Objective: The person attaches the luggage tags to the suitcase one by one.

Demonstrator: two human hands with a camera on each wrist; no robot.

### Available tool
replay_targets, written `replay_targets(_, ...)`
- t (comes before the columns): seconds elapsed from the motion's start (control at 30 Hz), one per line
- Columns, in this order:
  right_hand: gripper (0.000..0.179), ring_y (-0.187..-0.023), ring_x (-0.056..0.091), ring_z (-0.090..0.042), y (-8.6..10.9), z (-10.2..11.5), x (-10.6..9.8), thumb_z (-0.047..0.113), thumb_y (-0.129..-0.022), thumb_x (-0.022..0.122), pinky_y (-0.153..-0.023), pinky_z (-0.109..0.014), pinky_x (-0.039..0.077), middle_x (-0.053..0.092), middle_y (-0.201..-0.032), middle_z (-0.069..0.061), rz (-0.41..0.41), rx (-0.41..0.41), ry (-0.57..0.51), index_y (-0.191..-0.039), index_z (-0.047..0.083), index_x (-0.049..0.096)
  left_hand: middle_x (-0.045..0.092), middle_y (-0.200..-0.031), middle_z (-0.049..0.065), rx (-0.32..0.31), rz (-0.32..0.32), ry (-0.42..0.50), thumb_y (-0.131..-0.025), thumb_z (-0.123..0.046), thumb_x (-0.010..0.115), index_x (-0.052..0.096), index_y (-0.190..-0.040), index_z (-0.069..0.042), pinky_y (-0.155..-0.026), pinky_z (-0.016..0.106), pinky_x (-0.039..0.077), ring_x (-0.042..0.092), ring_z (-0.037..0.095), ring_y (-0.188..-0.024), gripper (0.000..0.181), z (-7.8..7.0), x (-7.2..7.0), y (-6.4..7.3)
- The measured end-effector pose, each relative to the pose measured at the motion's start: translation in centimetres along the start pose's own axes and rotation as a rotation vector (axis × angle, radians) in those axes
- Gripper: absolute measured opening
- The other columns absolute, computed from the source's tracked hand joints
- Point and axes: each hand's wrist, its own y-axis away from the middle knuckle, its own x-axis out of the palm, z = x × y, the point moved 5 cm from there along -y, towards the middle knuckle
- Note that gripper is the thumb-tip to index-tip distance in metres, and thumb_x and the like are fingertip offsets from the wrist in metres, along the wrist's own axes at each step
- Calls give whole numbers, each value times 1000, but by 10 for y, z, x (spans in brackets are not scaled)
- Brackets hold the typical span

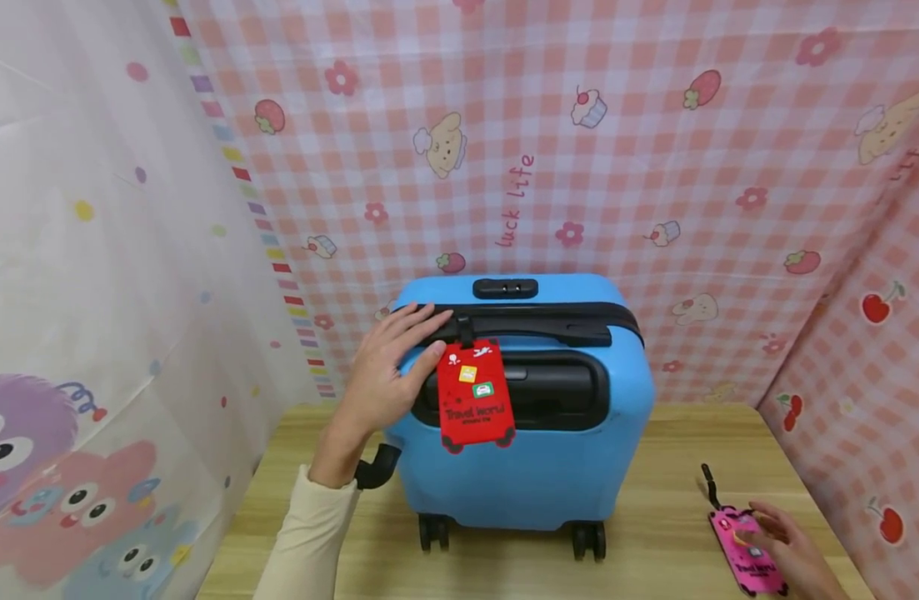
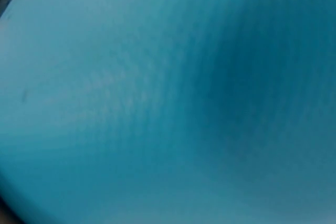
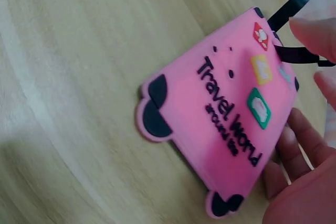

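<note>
A light blue suitcase [image 1: 519, 483] stands upright on its black wheels, and a red luggage tag [image 1: 476, 425] hangs by a black loop from its top carry handle [image 1: 537, 325]. My left hand [image 1: 384, 375] rests with extended fingers on the top left edge, the thumb beside the red tag. Only blurred blue shell fills the left wrist view. On the right, my right hand [image 1: 792, 550] pinches the black strap [image 3: 299, 55] of a pink luggage tag [image 3: 226, 114] between thumb and forefinger. Its other fingers lie by the tag's edge.
The suitcase stands on a wood-grain table [image 1: 669, 500]. A pink checked cloth [image 1: 616, 183] hangs close behind it, a white patterned curtain [image 1: 129, 275] at the left. A black curved piece [image 1: 380, 467] juts from the suitcase's left side, near the left wrist.
</note>
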Motion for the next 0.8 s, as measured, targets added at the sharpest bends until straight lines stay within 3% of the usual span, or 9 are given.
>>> replay_targets(0.13,97,-131,32,-57,-3,0,1,37,-93,69,-89,-50,50,17,-149,-40,-10,-57,54,-155,-3,7,47,-152,4,4,-2,6,-101,-39,53,55,-143,-26,-116,58,22,33,23,-145,45,-1,0,0)
replay_targets(0.3,98,-121,43,-53,-7,1,2,32,-90,73,-79,-39,55,25,-144,-42,-61,-99,110,-155,-4,8,47,-152,4,0,-1,5,-100,-40,53,55,-143,-26,-116,59,22,33,23,-145,45,0,0,0)
replay_targets(0.57,98,-120,46,-49,-7,1,4,44,-89,72,-79,-41,57,31,-142,-41,-75,-101,184,-156,1,14,48,-151,4,6,0,0,-101,-40,52,55,-143,-25,-116,58,22,34,24,-145,45,0,0,0)
replay_targets(0.67,98,-114,52,-42,-8,3,5,44,-87,73,-76,-37,58,31,-142,-40,-85,-102,175,-156,4,17,48,-151,4,10,-7,3,-101,-39,53,55,-143,-25,-117,58,22,34,24,-145,44,-1,-1,0)
replay_targets(0.8,91,-90,57,-23,-7,4,6,36,-87,75,-68,-28,52,41,-134,-35,-133,-111,170,-155,5,23,48,-151,4,7,-7,-1,-101,-41,52,56,-143,-26,-116,58,22,34,24,-145,45,-1,-1,0)
